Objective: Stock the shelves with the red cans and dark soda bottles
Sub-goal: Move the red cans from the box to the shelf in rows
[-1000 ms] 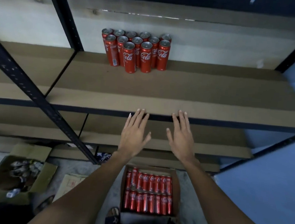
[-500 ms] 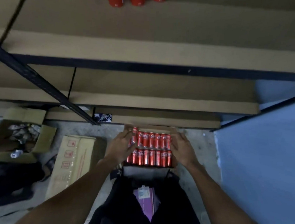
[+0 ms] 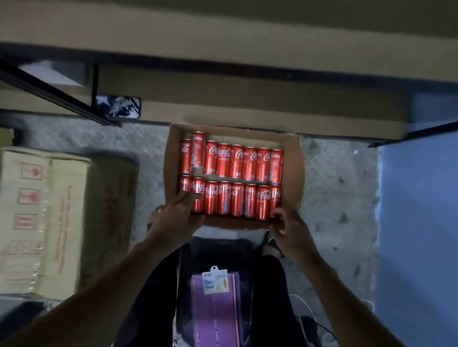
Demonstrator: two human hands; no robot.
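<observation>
While cans [image 3: 230, 179] are packed in 2 rows in box [image 3: 291, 162] on floor [image 3: 330, 195] below shelf [image 3: 232, 45], L hand [image 3: 176, 218] is laid on near-left can, R hand [image 3: 291, 233] curled at near-right can; grips can't be told.

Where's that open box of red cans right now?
Head view, centre: the open box sits on the floor before the lowest shelf, left hand and right hand at its near corners, a closed carton to its left.
</observation>
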